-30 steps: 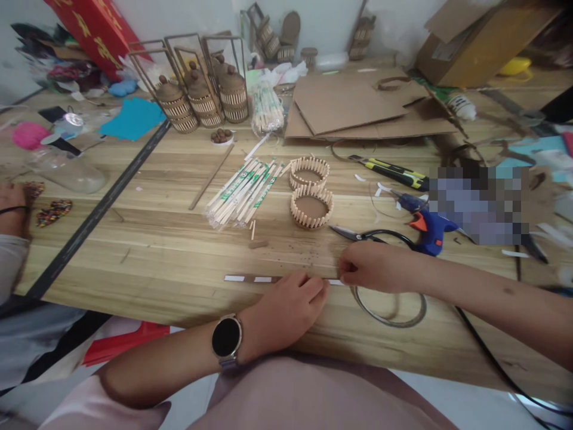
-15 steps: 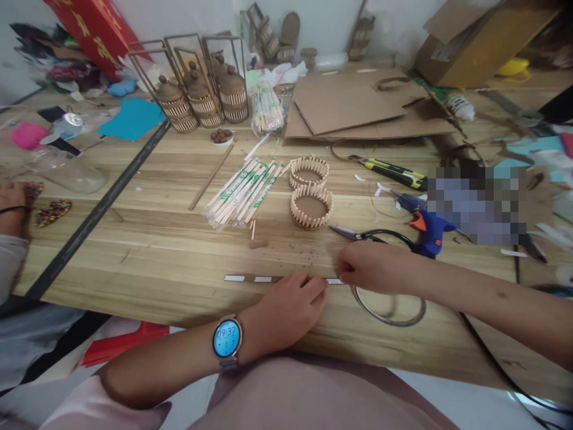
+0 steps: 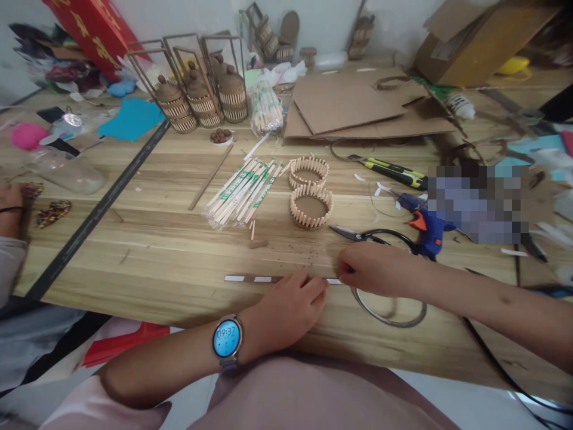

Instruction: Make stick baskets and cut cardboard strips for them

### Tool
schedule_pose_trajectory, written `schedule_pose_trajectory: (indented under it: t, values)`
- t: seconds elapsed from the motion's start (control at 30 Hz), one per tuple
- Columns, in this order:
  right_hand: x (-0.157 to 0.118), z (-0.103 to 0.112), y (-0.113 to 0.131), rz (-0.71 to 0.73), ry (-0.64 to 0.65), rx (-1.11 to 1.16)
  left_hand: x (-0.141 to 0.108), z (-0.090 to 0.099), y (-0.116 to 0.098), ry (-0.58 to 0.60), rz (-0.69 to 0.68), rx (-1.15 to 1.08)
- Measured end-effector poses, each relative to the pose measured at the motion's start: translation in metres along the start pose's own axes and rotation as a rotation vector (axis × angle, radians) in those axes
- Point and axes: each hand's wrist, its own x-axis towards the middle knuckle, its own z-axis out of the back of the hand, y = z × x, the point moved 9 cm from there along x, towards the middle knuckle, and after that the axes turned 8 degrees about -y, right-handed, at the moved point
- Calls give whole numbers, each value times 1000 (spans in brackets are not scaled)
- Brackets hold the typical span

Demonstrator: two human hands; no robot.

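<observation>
A narrow brown strip (image 3: pixel 247 279) with white tape-like pieces along it lies flat on the table near its front edge. My left hand (image 3: pixel 290 304), a watch (image 3: pixel 227 337) on its wrist, holds the strip down with bent fingers. At the strip's right end my right hand (image 3: pixel 369 266) is closed in a pinch over a white piece, its fingertips partly hidden. Beneath my right hand lie scissors (image 3: pixel 347 233), blades pointing left. Two round brown bases (image 3: pixel 312 216) ringed with short upright sticks sit beyond my hands.
Packaged chopsticks (image 3: pixel 246 191) and a thin stick (image 3: pixel 210 177) lie left of the bases. A blue glue gun (image 3: pixel 430 230) and a yellow-black utility knife (image 3: pixel 394 172) lie right. Behind are cardboard sheets (image 3: pixel 349 104) and framed lantern-like models (image 3: pixel 203 101). Another person's hand (image 3: pixel 9 209) rests far left.
Almost nothing differs. Both hands stay at the same places on the strip, and the strip has not visibly moved.
</observation>
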Motion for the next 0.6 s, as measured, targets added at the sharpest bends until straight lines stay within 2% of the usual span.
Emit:
schedule_pose_trajectory:
  t: [0.37,0.6]
  values:
    - [-6,5,4,-25,-30,-52,6,1,-2,72,17,-6]
    - [-12,7,11,-68,-53,-125,7,-1,-1,68,37,-26]
